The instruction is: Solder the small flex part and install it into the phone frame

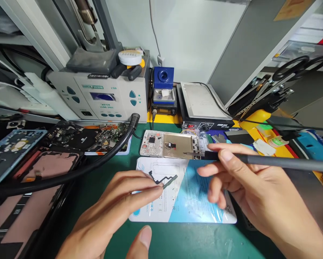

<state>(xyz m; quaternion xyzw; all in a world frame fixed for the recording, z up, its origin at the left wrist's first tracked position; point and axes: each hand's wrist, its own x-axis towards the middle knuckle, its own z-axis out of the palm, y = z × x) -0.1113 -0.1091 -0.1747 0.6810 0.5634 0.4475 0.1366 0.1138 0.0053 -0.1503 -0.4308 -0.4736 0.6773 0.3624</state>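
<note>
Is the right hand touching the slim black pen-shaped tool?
Touching. The head view shows the right hand gripping the tool, thumb pressed over its handle, no gap visible.

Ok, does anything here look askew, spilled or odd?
The black hose crosses the pink panel at left, partly hiding it, which looks untidy. The dark strip at the left hand zigzags, perhaps by design. No spill shows.

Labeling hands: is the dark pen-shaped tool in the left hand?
No, the right hand grips the dark pen-shaped tool.
</note>
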